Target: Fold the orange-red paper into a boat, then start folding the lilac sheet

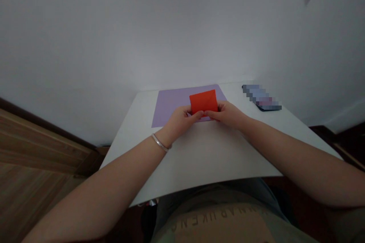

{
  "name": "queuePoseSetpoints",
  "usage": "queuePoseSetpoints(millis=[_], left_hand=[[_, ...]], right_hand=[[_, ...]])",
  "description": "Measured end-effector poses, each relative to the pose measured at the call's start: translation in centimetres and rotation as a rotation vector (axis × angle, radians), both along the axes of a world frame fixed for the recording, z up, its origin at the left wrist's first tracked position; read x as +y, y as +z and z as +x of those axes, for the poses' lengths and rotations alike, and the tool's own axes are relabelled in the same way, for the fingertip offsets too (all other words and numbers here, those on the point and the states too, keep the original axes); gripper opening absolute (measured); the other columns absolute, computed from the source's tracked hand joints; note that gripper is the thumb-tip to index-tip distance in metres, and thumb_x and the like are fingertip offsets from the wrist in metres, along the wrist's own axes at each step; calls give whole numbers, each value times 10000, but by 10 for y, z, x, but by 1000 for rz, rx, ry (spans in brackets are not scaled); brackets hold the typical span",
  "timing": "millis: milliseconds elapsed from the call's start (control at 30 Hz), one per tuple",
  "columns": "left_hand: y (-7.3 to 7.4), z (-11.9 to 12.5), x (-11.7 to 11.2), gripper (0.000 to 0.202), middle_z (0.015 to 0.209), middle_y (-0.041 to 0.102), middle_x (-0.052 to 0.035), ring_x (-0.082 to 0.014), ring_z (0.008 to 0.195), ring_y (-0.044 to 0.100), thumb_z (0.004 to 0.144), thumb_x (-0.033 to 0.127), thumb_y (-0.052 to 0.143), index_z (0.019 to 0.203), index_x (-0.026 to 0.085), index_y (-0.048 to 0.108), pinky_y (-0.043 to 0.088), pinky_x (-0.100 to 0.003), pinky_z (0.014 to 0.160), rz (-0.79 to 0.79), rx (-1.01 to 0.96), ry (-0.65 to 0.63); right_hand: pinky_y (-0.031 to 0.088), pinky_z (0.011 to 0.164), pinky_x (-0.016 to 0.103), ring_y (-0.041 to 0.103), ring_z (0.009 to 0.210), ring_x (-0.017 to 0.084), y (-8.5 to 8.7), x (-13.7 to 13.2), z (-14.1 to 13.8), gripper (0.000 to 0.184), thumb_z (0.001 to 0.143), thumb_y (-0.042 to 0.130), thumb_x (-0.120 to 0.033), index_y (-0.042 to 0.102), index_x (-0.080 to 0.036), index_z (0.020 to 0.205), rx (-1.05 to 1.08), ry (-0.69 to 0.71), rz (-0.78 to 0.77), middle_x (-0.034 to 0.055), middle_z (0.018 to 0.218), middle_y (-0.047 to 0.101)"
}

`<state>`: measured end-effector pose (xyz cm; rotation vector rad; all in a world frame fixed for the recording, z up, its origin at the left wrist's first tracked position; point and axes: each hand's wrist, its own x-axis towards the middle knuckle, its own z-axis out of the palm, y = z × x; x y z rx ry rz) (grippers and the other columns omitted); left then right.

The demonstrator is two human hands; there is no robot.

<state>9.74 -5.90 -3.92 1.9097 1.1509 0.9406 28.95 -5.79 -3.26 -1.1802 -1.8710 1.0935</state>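
A folded piece of red paper (203, 101) is held up between both hands, above a purple sheet (171, 105). My left hand (183, 117) pinches its lower left part, thumb in front and fingers behind. My right hand (226, 112) grips the lower right part in the same way. Both thumbs nearly meet at the bottom edge of the red paper. The fingers behind the paper are mostly hidden. A faint diagonal crease shows near its upper right corner. On my left wrist is a silver bangle (160, 142).
The white table (228, 159) stands against a pale wall. A dark-edged flat object with a blurred face, like a phone (261, 98), lies at the table's back right. Wooden furniture (37, 159) is at the left. My lap is below the table's front edge.
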Motion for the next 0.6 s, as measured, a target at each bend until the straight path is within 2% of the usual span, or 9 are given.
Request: queuePoseSetpoints(millis=[100, 233, 433, 600], left_hand=[[0, 0, 2, 324, 987, 732, -71, -200, 855, 645, 778, 367, 635, 1009, 151, 709, 480, -316, 782, 26, -54, 17], [-1, 0, 4, 302, 992, 728, -67, -208, 880, 649, 766, 358, 644, 978, 151, 703, 490, -336, 821, -38, -144, 11], [-1, -1, 2, 307, 845, 707, -63, -176, 723, 618, 741, 369, 646, 921, 123, 680, 475, -296, 688, -149, -159, 20], [-1, -2, 1, 305, 777, 677, -33, -144, 651, 570, 751, 399, 647, 896, 132, 671, 437, -265, 620, -136, -138, 14]], right_hand=[[355, 535, 271, 492, 548, 120, -1, 2, 1, 256, 715, 639, -421, 646, -172, 776, -37, 5, 38, -9, 629, 587], [344, 509, 268, 462, 514, 112, -2, 4, 4, 328, 798, 541, -482, 609, -181, 688, -19, -19, 54, -13, 580, 543], [291, 492, 267, 392, 494, 101, 0, 3, 5, 373, 820, 490, -475, 543, -190, 586, -56, -21, 104, -36, 522, 450], [394, 570, 277, 508, 603, 127, -2, 3, -1, 251, 827, 504, -397, 636, -192, 769, 76, -40, 204, -5, 680, 593]])
